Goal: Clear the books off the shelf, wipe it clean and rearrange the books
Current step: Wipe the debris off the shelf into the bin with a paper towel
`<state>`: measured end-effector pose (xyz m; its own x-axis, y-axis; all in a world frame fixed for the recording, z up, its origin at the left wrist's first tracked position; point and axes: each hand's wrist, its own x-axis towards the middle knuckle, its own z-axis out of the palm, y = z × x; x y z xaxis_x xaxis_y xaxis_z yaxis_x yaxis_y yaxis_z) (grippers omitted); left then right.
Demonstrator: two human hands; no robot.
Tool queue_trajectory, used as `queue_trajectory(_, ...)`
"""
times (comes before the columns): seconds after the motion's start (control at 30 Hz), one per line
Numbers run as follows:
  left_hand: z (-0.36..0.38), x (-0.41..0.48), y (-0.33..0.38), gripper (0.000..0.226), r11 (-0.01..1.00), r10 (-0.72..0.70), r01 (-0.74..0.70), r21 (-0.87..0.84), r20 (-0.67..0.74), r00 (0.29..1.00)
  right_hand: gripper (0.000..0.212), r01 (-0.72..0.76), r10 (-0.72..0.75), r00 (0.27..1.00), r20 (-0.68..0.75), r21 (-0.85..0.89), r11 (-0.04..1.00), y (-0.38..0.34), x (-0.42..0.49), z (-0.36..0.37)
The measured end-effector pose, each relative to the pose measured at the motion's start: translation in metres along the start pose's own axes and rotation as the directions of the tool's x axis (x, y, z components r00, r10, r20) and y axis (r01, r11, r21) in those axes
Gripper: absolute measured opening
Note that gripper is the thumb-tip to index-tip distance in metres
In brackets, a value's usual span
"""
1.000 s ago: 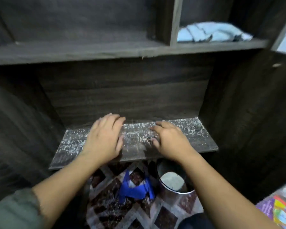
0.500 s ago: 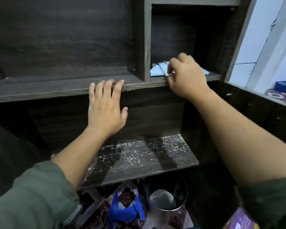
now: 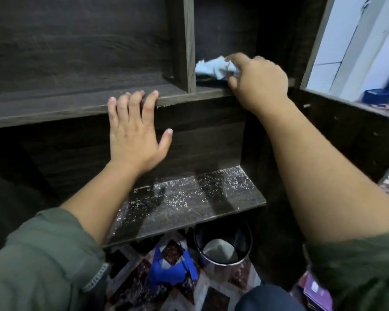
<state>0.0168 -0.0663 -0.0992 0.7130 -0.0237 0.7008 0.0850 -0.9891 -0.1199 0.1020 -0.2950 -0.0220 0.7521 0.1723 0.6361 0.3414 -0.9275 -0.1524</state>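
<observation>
Left hand (image 3: 135, 135) flat, fingers straight, tips on the upper shelf (image 3: 54, 111) front edge, left of the divider (image 3: 188, 41). Right hand (image 3: 258, 81) grips the blue cloth (image 3: 211, 67) in the narrow right compartment, just behind the edge. Lower shelf (image 3: 189, 205) is speckled white, well below both hands. Bin (image 3: 222, 243) on the floor under its right end.
</observation>
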Motion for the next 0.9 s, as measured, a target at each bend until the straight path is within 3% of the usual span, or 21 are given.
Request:
queue_trajectory(0.07, -0.003, -0.009, 0.005, 0.077, 0.999, -0.032, 0.031, -0.038, -0.036, 0.999, 0.045, -0.063, 0.067, 0.997, -0.045, 0.098, 0.993, 0.004, -0.049, 0.005)
queue_trajectory(0.17, 0.008, -0.051, 0.025, 0.071, 0.985, -0.086, 0.077, -0.152, -0.051, 0.995, 0.047, -0.141, 0.128, 0.987, 0.101, 0.144, 0.979, 0.020, -0.122, 0.046)
queue_trajectory(0.27, 0.050, -0.126, 0.057, 0.070, 0.975, 0.059, -0.024, -0.222, 0.152, 0.987, 0.049, -0.225, 0.177, 0.935, 0.307, 0.128, 0.966, 0.040, -0.176, 0.110)
queue_trajectory(0.33, 0.082, -0.174, 0.078, 0.073, 0.962, 0.193, -0.119, -0.244, 0.308, 0.931, 0.050, -0.242, 0.184, 0.907, 0.379, 0.114, 0.963, 0.050, -0.198, 0.147)
queue_trajectory(0.43, 0.126, -0.222, 0.100, 0.069, 0.927, 0.329, -0.195, -0.320, 0.442, 0.835, 0.051, -0.232, 0.180, 0.898, 0.402, 0.083, 0.969, 0.060, -0.209, 0.187)
queue_trajectory(0.73, 0.240, -0.279, 0.127, 0.042, 0.871, 0.486, -0.322, -0.371, 0.548, 0.681, 0.049, -0.289, 0.268, 0.894, 0.360, 0.004, 0.957, 0.074, -0.197, 0.242)
queue_trajectory(0.9, 0.264, -0.294, 0.147, 0.016, 0.797, 0.604, -0.442, -0.412, 0.515, 0.609, 0.049, -0.299, 0.208, 0.897, 0.389, 0.189, 0.935, 0.072, -0.200, 0.243)
